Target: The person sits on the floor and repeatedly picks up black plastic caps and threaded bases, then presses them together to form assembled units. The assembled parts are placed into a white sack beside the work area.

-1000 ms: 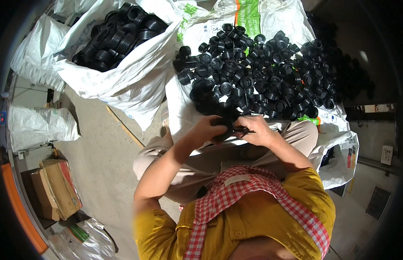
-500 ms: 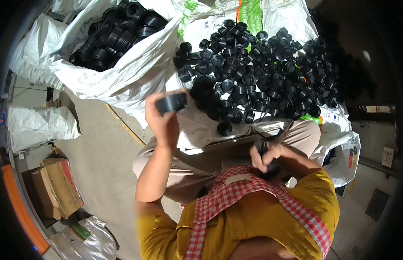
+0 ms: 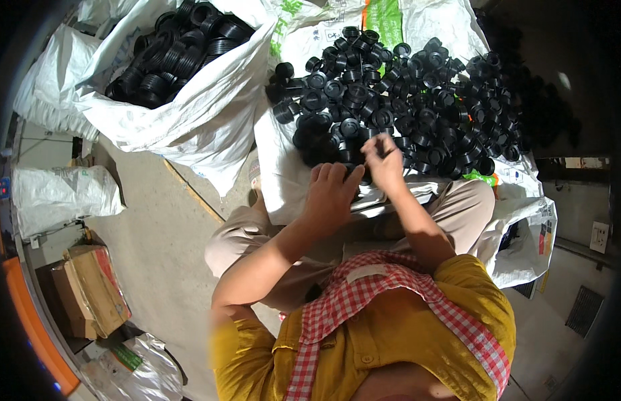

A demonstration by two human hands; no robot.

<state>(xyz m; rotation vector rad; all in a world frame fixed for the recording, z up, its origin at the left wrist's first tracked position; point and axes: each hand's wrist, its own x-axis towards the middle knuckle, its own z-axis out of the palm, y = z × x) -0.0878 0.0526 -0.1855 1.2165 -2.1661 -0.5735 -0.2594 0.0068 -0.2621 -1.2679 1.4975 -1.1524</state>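
Note:
A heap of black plastic round caps (image 3: pixel 417 100) lies on a white woven sack (image 3: pixel 284 187) spread in front of my knees. My left hand (image 3: pixel 330 194) lies palm down at the near edge of the heap, its fingers stretched over a few caps. Just to its right, my right hand (image 3: pixel 384 160) reaches into the heap with fingers pinched on a small thin dark tool, which is mostly hidden. I sit cross-legged in beige trousers, a yellow shirt and a red checked scarf.
An open white sack (image 3: pixel 190 113) at the upper left holds several black ribbed rings (image 3: pixel 177 53). Another filled white sack (image 3: pixel 63 194) lies at the left. A cardboard box (image 3: pixel 90 294) stands on the concrete floor at the lower left.
My left hand, raised toward the left sack with a black cap half a second ago, has come back down to the heap without it. My right hand moved from my lap up to the caps.

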